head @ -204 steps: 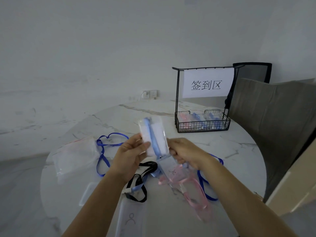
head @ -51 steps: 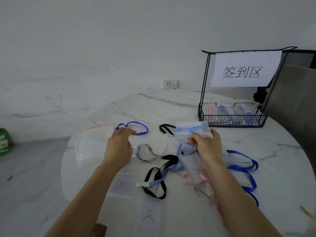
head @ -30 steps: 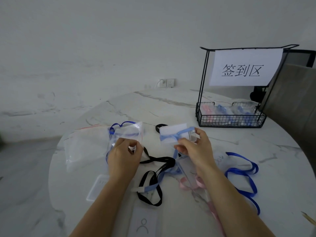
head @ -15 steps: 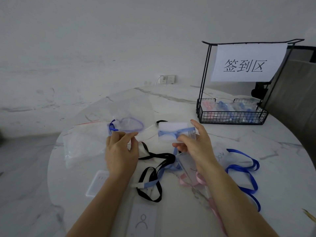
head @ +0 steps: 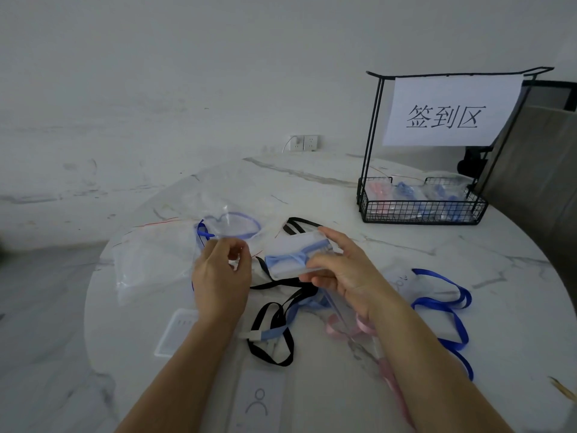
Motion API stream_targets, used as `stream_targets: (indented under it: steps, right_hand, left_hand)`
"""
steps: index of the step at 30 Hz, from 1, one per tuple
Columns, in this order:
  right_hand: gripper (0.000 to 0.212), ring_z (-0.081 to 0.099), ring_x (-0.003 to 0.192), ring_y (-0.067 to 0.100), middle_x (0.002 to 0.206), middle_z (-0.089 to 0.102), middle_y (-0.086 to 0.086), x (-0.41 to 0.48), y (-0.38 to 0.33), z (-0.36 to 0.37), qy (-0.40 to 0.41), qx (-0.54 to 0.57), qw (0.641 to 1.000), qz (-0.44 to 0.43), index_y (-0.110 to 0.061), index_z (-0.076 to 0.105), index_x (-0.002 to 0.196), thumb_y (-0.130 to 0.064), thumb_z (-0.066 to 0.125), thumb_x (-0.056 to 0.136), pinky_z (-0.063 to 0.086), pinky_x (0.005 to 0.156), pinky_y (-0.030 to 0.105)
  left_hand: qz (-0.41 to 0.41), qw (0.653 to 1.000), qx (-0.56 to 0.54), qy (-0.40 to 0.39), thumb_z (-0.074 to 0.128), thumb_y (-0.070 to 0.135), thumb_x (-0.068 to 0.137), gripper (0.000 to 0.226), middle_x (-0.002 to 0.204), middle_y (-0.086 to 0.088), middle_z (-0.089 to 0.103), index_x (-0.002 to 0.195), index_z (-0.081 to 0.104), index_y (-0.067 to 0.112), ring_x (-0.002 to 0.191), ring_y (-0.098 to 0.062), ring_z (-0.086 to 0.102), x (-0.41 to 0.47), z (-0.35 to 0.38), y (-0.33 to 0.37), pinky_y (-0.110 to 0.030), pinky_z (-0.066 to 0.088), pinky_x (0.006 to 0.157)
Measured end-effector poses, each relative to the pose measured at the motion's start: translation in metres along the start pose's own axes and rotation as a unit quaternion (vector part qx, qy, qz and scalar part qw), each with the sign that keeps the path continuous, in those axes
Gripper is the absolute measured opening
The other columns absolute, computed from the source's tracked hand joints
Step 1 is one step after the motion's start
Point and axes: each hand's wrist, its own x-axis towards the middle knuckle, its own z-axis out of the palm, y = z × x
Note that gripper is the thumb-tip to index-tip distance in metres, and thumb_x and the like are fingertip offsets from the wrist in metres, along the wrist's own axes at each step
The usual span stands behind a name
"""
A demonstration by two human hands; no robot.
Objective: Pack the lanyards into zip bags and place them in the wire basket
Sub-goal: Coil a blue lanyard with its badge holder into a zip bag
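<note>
My right hand [head: 338,270] grips a badge holder wrapped in a light blue lanyard [head: 296,256], held above the table's middle. My left hand [head: 220,273] pinches the edge of a clear zip bag [head: 228,210] that stands up open just left of it. A stack of clear zip bags [head: 146,264] lies on the table at the left. The black wire basket [head: 421,210] stands at the back right and holds several packed bags. Loose black [head: 271,326], dark blue [head: 449,314] and pink [head: 368,335] lanyards lie on the table under my hands.
The round marble table [head: 327,189] has its edge near on the left. A white paper sign [head: 449,112] hangs from the basket's frame. A grey chair [head: 540,170] stands behind the basket. Card holders [head: 259,401] lie at the front.
My left hand lifted one zip bag off the pile and holds it up open. My right hand brought the wrapped light blue lanyard lower and nearer the bag.
</note>
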Motion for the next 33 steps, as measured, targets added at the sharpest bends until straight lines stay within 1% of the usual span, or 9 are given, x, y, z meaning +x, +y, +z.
stream_targets:
  steps: [7, 10, 17, 20, 22, 25, 29, 31, 33]
  right_hand:
    - [0.074, 0.076, 0.082, 0.033, 0.125, 0.063, 0.02, 0.006, 0.009, 0.006, 0.074, 0.049, 0.995, -0.042, -0.025, 0.042, 0.143, 0.005, 0.073, 0.083, 0.059, 0.064, 0.024]
    - [0.075, 0.076, 0.083, 0.033, 0.135, 0.055, 0.018, 0.01, 0.014, 0.008, 0.115, 0.087, 0.986, -0.078, -0.025, 0.043, 0.143, 0.004, 0.075, 0.083, 0.06, 0.066, 0.025]
    - [0.064, 0.077, 0.074, 0.026, 0.125, 0.06, 0.019, 0.013, 0.023, 0.011, 0.136, -0.029, 0.987, -0.081, -0.024, 0.048, 0.137, -0.004, 0.077, 0.083, 0.063, 0.074, 0.037]
    - [0.065, 0.076, 0.084, 0.029, 0.122, 0.062, 0.02, 0.015, 0.021, 0.007, 0.14, 0.021, 0.988, -0.067, -0.019, 0.047, 0.138, -0.001, 0.077, 0.083, 0.063, 0.071, 0.033]
    - [0.065, 0.075, 0.088, 0.032, 0.121, 0.062, 0.02, 0.015, 0.02, 0.006, 0.131, 0.045, 0.989, -0.053, -0.016, 0.046, 0.138, 0.001, 0.076, 0.084, 0.062, 0.068, 0.03]
    - [0.063, 0.076, 0.081, 0.031, 0.116, 0.065, 0.018, 0.015, 0.019, 0.006, 0.108, 0.042, 0.992, -0.04, -0.018, 0.045, 0.138, 0.0, 0.074, 0.086, 0.061, 0.066, 0.026]
    - [0.061, 0.076, 0.08, 0.031, 0.118, 0.065, 0.02, 0.013, 0.018, 0.005, 0.085, 0.026, 0.995, -0.034, -0.021, 0.046, 0.139, -0.001, 0.073, 0.088, 0.061, 0.066, 0.025]
    - [0.062, 0.075, 0.082, 0.032, 0.12, 0.063, 0.021, 0.013, 0.021, 0.005, 0.077, 0.019, 0.996, -0.029, -0.023, 0.048, 0.139, -0.002, 0.074, 0.087, 0.06, 0.065, 0.025]
    - [0.063, 0.073, 0.086, 0.035, 0.124, 0.059, 0.024, 0.013, 0.023, 0.005, 0.069, 0.024, 0.997, -0.028, -0.026, 0.049, 0.138, -0.001, 0.075, 0.086, 0.059, 0.063, 0.025]
  left_hand:
    - [0.09, 0.996, -0.006, -0.006, 0.076, 0.008, 0.082, 0.006, 0.081, 0.006, 0.066, 0.083, 0.072, 0.013, 0.075, -0.017, 0.059, -0.008, 0.004, 0.004, -0.027, 0.047, 0.065]
    - [0.116, 0.992, -0.037, -0.028, 0.076, 0.012, 0.083, 0.005, 0.081, 0.017, 0.06, 0.086, 0.074, 0.014, 0.077, -0.009, 0.057, -0.011, 0.006, 0.01, -0.01, 0.041, 0.068]
    - [0.158, 0.979, -0.073, -0.108, 0.079, 0.016, 0.081, 0.009, 0.077, 0.018, 0.063, 0.088, 0.073, 0.018, 0.074, -0.005, 0.06, -0.014, 0.005, 0.016, -0.005, 0.041, 0.064]
    - [0.08, 0.976, -0.142, -0.145, 0.073, 0.024, 0.087, 0.012, 0.076, 0.015, 0.07, 0.096, 0.072, 0.016, 0.066, -0.006, 0.067, -0.015, -0.001, 0.029, -0.01, 0.047, 0.057]
    - [0.032, 0.977, -0.172, -0.124, 0.069, 0.023, 0.09, 0.011, 0.071, 0.01, 0.069, 0.098, 0.07, 0.016, 0.058, -0.006, 0.066, -0.011, -0.006, 0.036, -0.011, 0.046, 0.053]
    - [0.101, 0.986, -0.102, -0.081, 0.063, 0.014, 0.094, 0.015, 0.092, 0.006, 0.068, 0.108, 0.068, 0.015, 0.074, -0.003, 0.062, 0.013, -0.013, 0.04, -0.006, 0.042, 0.065]
    - [0.062, 0.959, 0.026, -0.276, 0.051, 0.017, 0.1, 0.04, 0.141, 0.004, 0.05, 0.14, 0.05, 0.019, 0.132, -0.016, 0.044, 0.062, -0.01, 0.031, -0.015, 0.025, 0.098]
    - [-0.024, 0.914, 0.008, -0.406, 0.052, 0.024, 0.101, 0.039, 0.141, 0.006, 0.052, 0.14, 0.05, 0.021, 0.131, -0.012, 0.045, 0.08, -0.008, 0.026, -0.016, 0.03, 0.099]
    - [-0.075, 0.879, -0.029, -0.47, 0.056, 0.026, 0.1, 0.03, 0.12, 0.008, 0.065, 0.127, 0.063, 0.017, 0.107, 0.0, 0.059, 0.087, -0.01, 0.023, -0.004, 0.038, 0.083]
